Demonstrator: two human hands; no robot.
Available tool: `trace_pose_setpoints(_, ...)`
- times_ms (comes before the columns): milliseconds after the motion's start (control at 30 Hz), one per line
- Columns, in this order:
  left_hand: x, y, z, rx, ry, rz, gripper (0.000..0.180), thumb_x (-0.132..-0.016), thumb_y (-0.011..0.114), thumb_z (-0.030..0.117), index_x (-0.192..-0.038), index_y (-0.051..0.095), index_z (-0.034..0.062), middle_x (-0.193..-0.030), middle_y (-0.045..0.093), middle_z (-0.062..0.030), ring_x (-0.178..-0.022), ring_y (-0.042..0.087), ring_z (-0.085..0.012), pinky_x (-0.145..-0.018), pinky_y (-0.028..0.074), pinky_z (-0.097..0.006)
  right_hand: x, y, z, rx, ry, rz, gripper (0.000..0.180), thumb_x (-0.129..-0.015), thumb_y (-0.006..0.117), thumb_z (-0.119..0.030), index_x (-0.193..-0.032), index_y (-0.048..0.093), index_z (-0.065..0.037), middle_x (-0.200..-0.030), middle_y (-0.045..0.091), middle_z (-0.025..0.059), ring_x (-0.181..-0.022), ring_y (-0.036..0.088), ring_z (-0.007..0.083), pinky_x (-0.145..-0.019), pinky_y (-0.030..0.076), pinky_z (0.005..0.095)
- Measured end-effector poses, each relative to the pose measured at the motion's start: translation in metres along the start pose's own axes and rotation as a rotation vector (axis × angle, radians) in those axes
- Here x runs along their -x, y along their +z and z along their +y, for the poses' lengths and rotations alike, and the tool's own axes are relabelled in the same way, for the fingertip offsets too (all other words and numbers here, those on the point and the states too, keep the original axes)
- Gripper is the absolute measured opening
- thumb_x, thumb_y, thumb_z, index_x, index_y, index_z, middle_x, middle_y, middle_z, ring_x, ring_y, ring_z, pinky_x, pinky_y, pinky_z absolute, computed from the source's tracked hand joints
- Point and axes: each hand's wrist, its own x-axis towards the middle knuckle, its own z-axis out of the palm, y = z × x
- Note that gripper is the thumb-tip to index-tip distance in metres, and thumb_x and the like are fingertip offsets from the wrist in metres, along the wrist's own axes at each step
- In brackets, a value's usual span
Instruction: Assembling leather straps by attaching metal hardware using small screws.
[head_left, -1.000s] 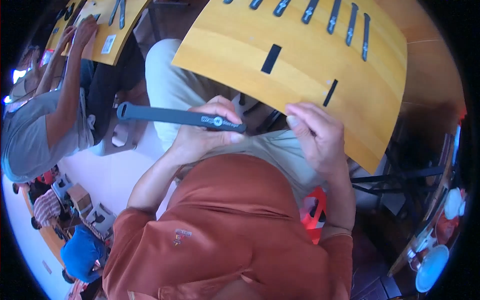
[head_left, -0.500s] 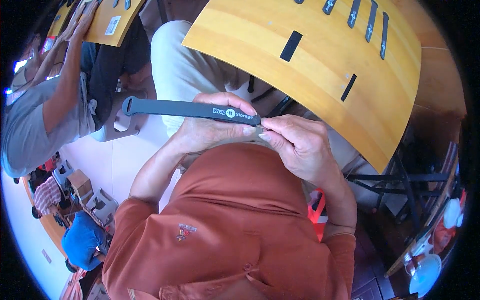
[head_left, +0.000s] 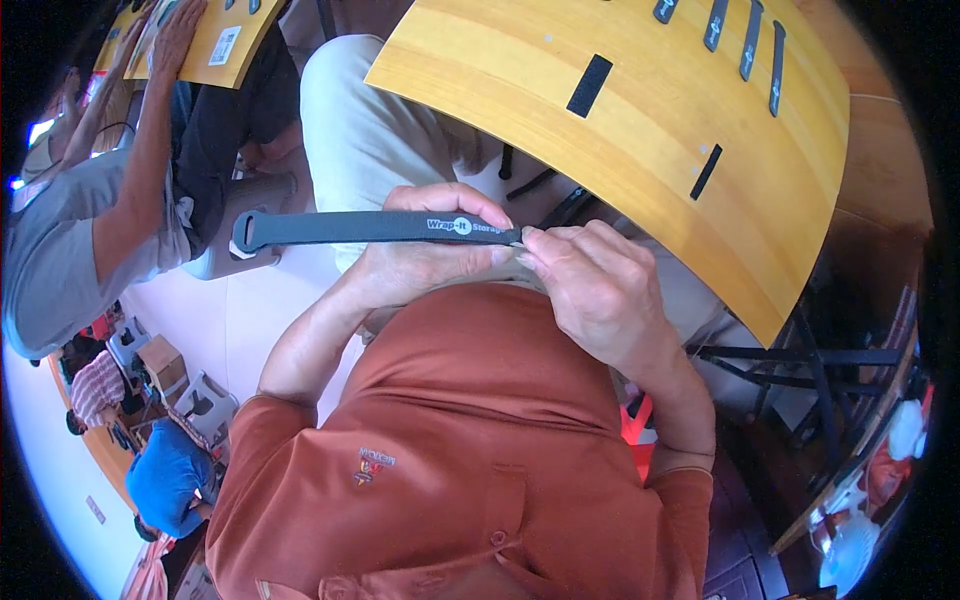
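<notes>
A dark grey hook-and-loop strap (head_left: pixel 340 228) with pale printing and a slotted loop at its left end lies lengthwise across my left hand (head_left: pixel 425 235). The left fingers and thumb pinch it near its right end. My right hand (head_left: pixel 595 275) has thumb and fingertips pressed together at that same right end, over a small piece I cannot make out. Both hands are held above my lap, close in front of my belly. On the wooden table (head_left: pixel 480 80) ahead, several similar straps (head_left: pixel 776 68) lie in a row.
A wide black patch (head_left: pixel 589 86) and a narrow black strip (head_left: pixel 706 172) lie on the table. At left a person in grey (head_left: pixel 80 240) works at another wooden table (head_left: pixel 240 66). A stool (head_left: pixel 235 245) stands near that person. Dark metal table legs (head_left: pixel 820 360) are at right.
My right fingers have shifted and cover more of the strap's right end. The strap has tilted, its loop end dropping slightly. My view has shifted a little.
</notes>
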Motion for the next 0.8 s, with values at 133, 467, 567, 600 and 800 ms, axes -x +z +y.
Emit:
trace_pose_setpoints(133,0.003,0.003,-0.001,-0.088,0.000,0.026,0.017,-0.082,0.075,0.003,-0.097,0.067,0.0019,-0.089,0.071,-0.0040,-0.082,0.065,-0.0075,-0.073,0.053,-0.022,0.002,0.004,-0.003,0.055,-0.004,-0.003,0.019,-0.079,0.066,-0.003,-0.098,0.065,-0.001,-0.078,0.063,0.0098,-0.064,0.060,0.0241,-0.054,0.051,0.0371)
trace_pose_setpoints(467,0.006,0.018,-0.009,-0.043,0.005,0.150,0.012,-0.086,0.072,0.006,-0.095,0.065,0.0027,-0.085,0.069,-0.0026,-0.080,0.063,-0.0052,-0.069,0.051,-0.022,0.010,0.027,-0.007,0.060,0.055,0.118,0.022,-0.078,0.063,0.000,-0.100,0.063,0.003,-0.079,0.064,0.0109,-0.062,0.060,0.0252,-0.055,0.051,0.0366)
trace_pose_setpoints(567,0.010,0.023,-0.021,0.051,0.032,0.232,0.011,-0.087,0.072,0.007,-0.095,0.064,0.0032,-0.086,0.069,-0.0017,-0.079,0.061,-0.0046,-0.069,0.050,-0.021,0.008,0.035,-0.005,0.041,0.031,0.212,0.024,-0.078,0.063,0.001,-0.102,0.063,0.002,-0.081,0.065,0.0109,-0.063,0.061,0.0252,-0.056,0.052,0.0361)
trace_pose_setpoints(600,0.011,0.026,-0.022,0.139,0.008,0.265,0.011,-0.087,0.071,0.008,-0.094,0.064,0.0037,-0.085,0.066,0.0002,-0.076,0.057,-0.0032,-0.067,0.046,-0.020,0.006,0.035,-0.003,-0.003,0.009,0.262,0.025,-0.078,0.063,0.001,-0.104,0.064,0.001,-0.082,0.065,0.0106,-0.064,0.061,0.0251,-0.056,0.052,0.0357)
trace_pose_setpoints(800,0.012,0.025,-0.022,0.042,0.056,0.269,0.011,-0.087,0.072,0.009,-0.094,0.064,0.0042,-0.081,0.063,0.0018,-0.071,0.051,-0.0028,-0.062,0.042,-0.019,0.011,0.020,-0.006,0.070,0.054,0.132,0.030,-0.078,0.071,-0.001,-0.107,0.067,-0.005,-0.076,0.064,0.0068,-0.061,0.061,0.0233,-0.053,0.049,0.0343)
